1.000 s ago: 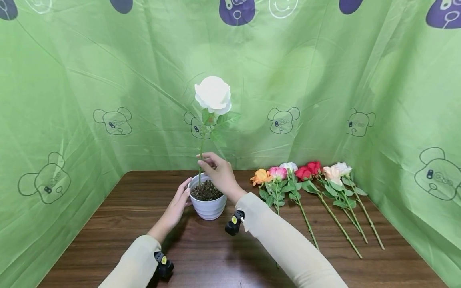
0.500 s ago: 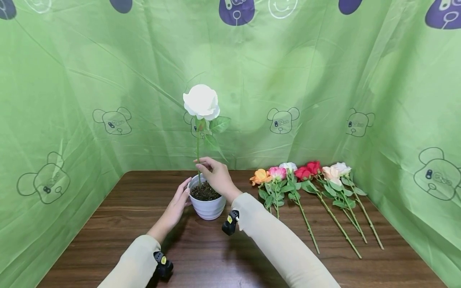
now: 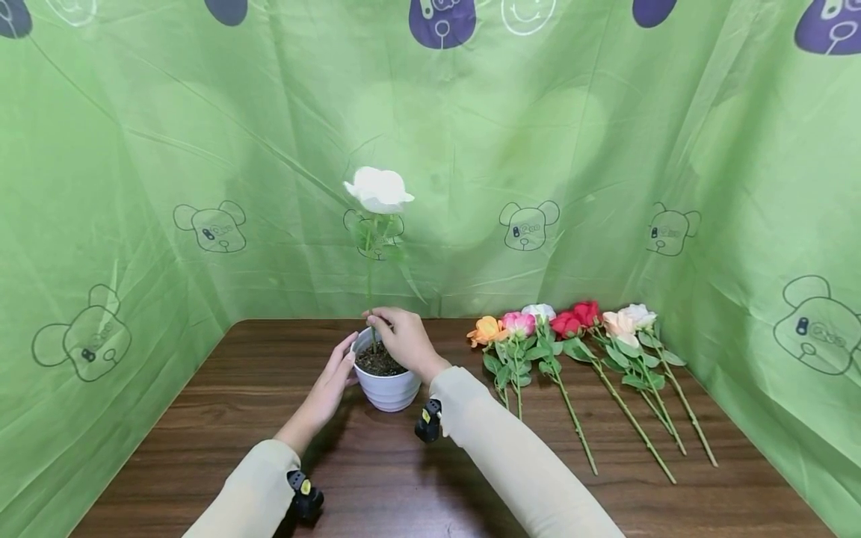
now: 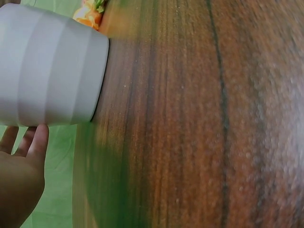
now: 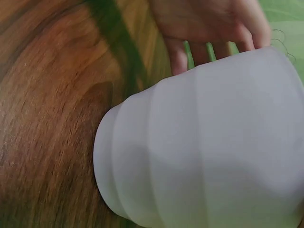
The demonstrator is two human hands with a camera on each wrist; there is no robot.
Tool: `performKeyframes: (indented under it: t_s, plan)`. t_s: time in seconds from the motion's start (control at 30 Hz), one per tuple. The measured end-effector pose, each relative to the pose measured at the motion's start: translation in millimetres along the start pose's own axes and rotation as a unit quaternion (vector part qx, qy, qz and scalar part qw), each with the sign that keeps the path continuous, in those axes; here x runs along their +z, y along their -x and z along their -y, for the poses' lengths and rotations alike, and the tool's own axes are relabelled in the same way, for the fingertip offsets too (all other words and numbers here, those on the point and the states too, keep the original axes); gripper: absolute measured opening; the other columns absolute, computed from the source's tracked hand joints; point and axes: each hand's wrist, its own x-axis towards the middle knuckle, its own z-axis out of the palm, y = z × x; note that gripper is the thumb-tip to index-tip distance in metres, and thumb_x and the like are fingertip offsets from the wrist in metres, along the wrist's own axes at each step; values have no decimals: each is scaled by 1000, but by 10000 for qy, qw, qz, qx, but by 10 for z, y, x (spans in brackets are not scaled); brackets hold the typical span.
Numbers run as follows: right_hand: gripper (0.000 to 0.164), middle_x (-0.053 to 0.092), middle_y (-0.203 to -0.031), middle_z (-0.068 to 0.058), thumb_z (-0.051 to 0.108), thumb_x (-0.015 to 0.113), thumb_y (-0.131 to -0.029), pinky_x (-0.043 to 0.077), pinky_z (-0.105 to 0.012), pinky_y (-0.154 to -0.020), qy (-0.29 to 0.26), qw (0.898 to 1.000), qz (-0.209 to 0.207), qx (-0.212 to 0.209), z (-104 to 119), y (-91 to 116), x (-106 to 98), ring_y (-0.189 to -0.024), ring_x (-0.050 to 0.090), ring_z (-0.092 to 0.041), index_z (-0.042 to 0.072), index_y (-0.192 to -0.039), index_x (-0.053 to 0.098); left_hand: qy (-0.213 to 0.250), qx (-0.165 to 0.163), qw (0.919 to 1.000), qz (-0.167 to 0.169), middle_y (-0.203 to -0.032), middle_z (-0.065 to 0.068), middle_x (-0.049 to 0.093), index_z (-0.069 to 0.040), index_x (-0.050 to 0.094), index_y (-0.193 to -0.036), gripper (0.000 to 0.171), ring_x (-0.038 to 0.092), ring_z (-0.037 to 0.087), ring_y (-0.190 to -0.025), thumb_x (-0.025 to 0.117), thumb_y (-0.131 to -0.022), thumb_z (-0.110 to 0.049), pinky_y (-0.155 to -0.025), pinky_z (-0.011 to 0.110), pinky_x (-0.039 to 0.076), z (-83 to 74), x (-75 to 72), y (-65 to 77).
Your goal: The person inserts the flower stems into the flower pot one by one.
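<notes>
A white rose [image 3: 379, 190] stands nearly upright, its green stem reaching down into the dark soil [image 3: 380, 360] of a white ribbed pot [image 3: 389, 392]. My right hand [image 3: 406, 340] pinches the stem low, just above the pot's rim. With its fingers fairly straight, my left hand [image 3: 327, 388] rests against the pot's left side. In the left wrist view, fingertips of the left hand [image 4: 21, 175] touch the wall of the pot [image 4: 52, 66]. The right wrist view has the pot [image 5: 204, 142] up close, with the left hand [image 5: 209, 23] against it; the right hand is outside that view.
Several roses lie on the brown wooden table [image 3: 222, 418] to the right: an orange rose [image 3: 487, 330], a pink rose [image 3: 519, 323], red roses [image 3: 576, 317] and pale roses [image 3: 628, 323]. A green patterned cloth [image 3: 471, 149] hangs around the table's back and sides.
The white rose has moved left and down, its stem now nearer the soil. My right hand has come down with it toward the pot's rim. The left hand and pot stay put.
</notes>
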Motion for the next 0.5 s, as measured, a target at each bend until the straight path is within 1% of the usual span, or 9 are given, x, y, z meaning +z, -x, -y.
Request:
performKeyframes:
  t_s: [0.1, 0.23, 0.37, 0.5]
  plan:
    - [25, 72, -114, 3, 22, 52, -106, 52, -23, -90, 163, 9998, -18, -118, -11, 5, 29, -107, 64, -6, 12, -118, 73, 3, 14, 10000, 0, -159, 27, 23, -6, 21, -158, 50, 32, 44, -139, 29, -112, -25, -103, 62, 40, 2, 3, -2]
    - [24, 73, -111, 6, 25, 54, -106, 52, -23, -87, 296, 9995, -69, 75, -15, 5, 47, -105, 65, -5, 15, -115, 73, 9, -10, 10000, -11, -159, 26, 23, -6, 22, -158, 50, 32, 44, -139, 29, -112, -25, -103, 62, 40, 4, 4, 0]
    - [23, 74, -108, 5, 26, 57, -104, 53, -22, -82, 481, 9986, 5, 216, 6, 0, 45, -98, 66, -5, 14, -113, 74, -1, -33, 10000, -10, -159, 26, 22, -7, 22, -158, 50, 32, 44, -139, 29, -112, -26, -103, 62, 40, 15, 1, 0]
    - [22, 74, -103, 2, 25, 59, -103, 53, -21, -73, 665, 9977, 4, 124, 26, 0, 47, -88, 67, -6, 12, -110, 74, 1, -47, 10000, 7, -159, 26, 22, -8, 22, -158, 50, 31, 43, -140, 29, -112, -26, -103, 60, 41, 13, -1, -5]
